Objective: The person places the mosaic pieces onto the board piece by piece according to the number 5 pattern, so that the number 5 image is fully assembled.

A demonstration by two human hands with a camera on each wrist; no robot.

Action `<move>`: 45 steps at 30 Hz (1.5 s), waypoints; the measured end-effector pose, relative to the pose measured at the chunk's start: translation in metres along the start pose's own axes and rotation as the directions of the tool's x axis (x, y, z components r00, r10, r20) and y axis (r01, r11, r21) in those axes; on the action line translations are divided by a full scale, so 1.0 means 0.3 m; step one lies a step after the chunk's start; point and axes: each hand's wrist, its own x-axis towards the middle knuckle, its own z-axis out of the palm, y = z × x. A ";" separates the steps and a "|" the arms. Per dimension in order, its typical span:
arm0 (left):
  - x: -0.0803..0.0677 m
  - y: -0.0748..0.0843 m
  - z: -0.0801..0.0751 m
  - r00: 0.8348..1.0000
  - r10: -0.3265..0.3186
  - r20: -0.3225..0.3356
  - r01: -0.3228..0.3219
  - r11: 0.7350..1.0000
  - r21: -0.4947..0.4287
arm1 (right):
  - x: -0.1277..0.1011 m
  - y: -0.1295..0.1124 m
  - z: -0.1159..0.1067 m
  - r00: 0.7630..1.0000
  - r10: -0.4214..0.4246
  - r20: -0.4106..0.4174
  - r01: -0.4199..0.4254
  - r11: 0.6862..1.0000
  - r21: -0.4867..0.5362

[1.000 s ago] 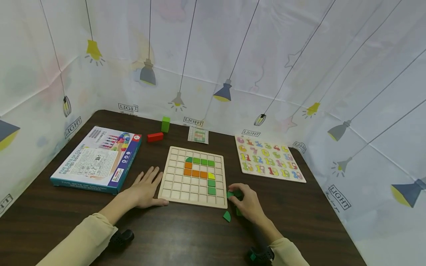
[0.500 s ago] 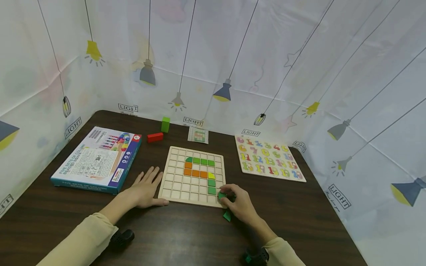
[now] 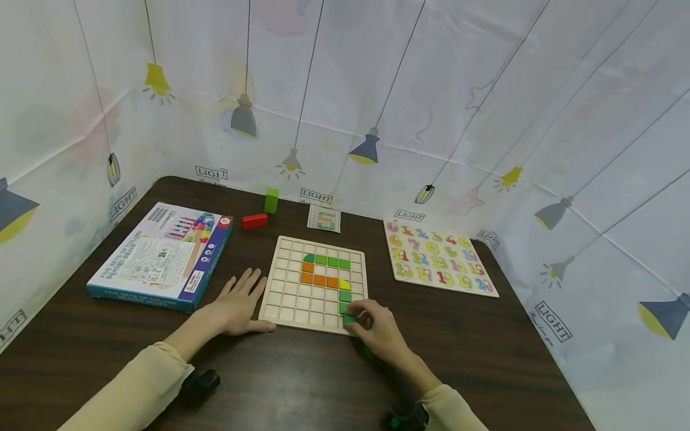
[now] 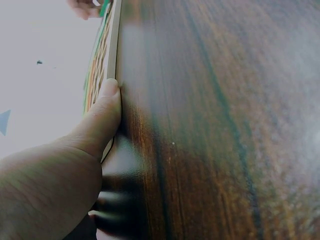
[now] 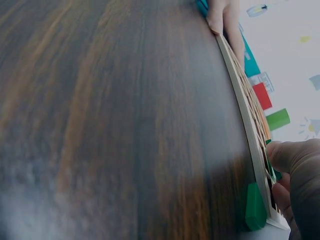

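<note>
A wooden grid board (image 3: 293, 301) lies on the dark table, with green, orange and yellow tiles forming a bent line in its cells. My right hand (image 3: 380, 332) pinches a green tile (image 3: 349, 320) between thumb and fingers, low over the board's front right cells, just below the column of green squares. Spread fingers of my left hand (image 3: 237, 305) lie flat beside the board's left edge; in the left wrist view the thumb (image 4: 107, 92) touches the board's corner. Another green piece (image 5: 255, 207) rests on the table against the board's near edge, partly hidden under the right hand in the head view.
A boxed set (image 3: 162, 254) lies at left. Behind the board are a red block (image 3: 254, 221), a green block (image 3: 271, 200) and a small pattern card (image 3: 324, 218). A number puzzle board (image 3: 439, 257) lies at back right, before the printed backdrop.
My right hand has moved left from the loose pieces beside the board to over its front right cells, carrying the green tile. My left hand has stayed beside the board.
</note>
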 end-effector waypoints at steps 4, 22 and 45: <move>-0.013 0.012 -0.011 1.000 0.008 -0.011 -0.008 1.000 -0.005 | 0.002 -0.006 0.008 1.000 -0.027 0.006 0.027 1.000 -0.001; -0.007 0.009 -0.008 1.000 -0.006 -0.006 0.007 1.000 0.018 | -0.001 -0.004 0.020 1.000 -0.007 0.025 0.007 1.000 0.024; -0.007 0.009 -0.007 1.000 -0.003 0.003 0.003 1.000 -0.002 | -0.023 -0.009 -0.135 0.975 0.151 -0.163 -0.136 0.986 0.101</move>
